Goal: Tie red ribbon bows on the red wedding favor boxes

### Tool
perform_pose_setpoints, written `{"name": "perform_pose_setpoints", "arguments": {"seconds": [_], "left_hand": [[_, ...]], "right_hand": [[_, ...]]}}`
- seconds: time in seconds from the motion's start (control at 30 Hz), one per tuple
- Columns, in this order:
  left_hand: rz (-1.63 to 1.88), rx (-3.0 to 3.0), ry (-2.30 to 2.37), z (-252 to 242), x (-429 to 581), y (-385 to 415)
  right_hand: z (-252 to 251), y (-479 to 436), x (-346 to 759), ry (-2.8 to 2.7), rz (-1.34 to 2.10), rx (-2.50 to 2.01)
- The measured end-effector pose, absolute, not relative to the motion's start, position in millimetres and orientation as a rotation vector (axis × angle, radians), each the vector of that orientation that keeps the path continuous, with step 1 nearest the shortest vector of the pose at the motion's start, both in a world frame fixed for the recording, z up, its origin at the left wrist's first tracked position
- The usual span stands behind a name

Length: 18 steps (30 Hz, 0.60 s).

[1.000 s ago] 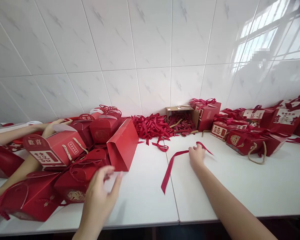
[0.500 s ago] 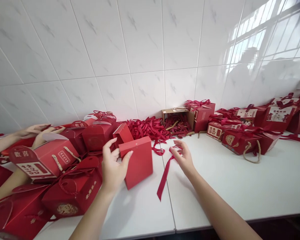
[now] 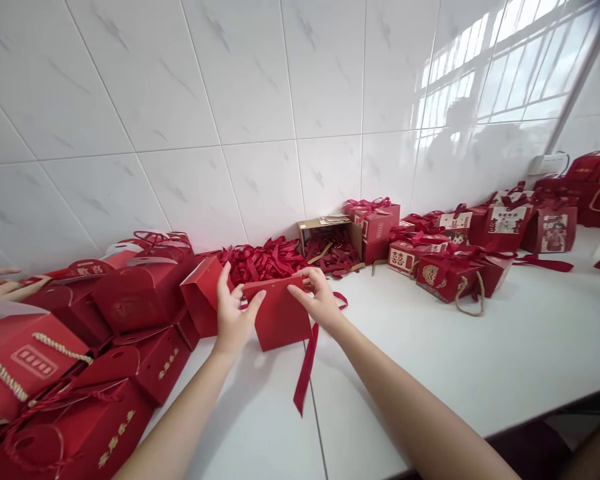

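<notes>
Glossy marbled tiles | hands gripping angular red box | satiny ribbon

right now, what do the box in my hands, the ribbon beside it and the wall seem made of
Red box: probably card, low sheen; flat panels, crisp edges.
Ribbon: likely fabric, satin or matte unclear; thin, limp-looking strip.
Wall: probably glazed tile, glossy; window reflection, straight joints.
</notes>
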<state>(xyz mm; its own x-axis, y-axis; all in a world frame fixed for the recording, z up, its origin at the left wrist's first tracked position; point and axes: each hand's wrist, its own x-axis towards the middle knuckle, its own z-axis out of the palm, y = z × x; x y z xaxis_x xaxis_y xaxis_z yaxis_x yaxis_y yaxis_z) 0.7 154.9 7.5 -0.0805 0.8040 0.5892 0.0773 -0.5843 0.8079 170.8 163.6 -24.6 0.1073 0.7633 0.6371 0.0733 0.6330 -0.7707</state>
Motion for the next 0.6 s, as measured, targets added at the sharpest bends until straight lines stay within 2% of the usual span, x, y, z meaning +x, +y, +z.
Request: {"name": "perform_pose_setpoints", "arguments": {"seconds": [0.17,0.37,0.6], "left_hand": [[1.568,1.697,1.088,-6.3,-8.4,163.0],[1.784,1.723,1.125,-14.1,8.0,202.2],[1.779,1.786,0.932,-12.9,60.6,284.6]], "right_hand": [[-27.8,175.1,163.6,-1.429,0.549,-0.773],[-27.1,211.2,169.2,-1.524,0.296,-0.807],[-68.4,287.1,204.6,-1.262,0.101,-1.02]]}}
